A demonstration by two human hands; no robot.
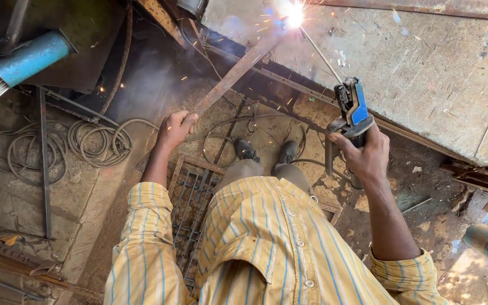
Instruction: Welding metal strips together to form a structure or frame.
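My right hand grips a blue and grey welding electrode holder. Its thin electrode rod slants up to a bright white arc throwing sparks. My left hand is closed around the lower end of a rusty flat steel bar, which runs diagonally up to the arc. The arc sits where the bar meets a large pale metal sheet. Smoke drifts left of the bar.
Coiled cables lie on the dirt floor at left. A metal grate lies under my legs and shoes. A blue pipe with white rods is at upper left. Steel bars and scrap line the left and right edges.
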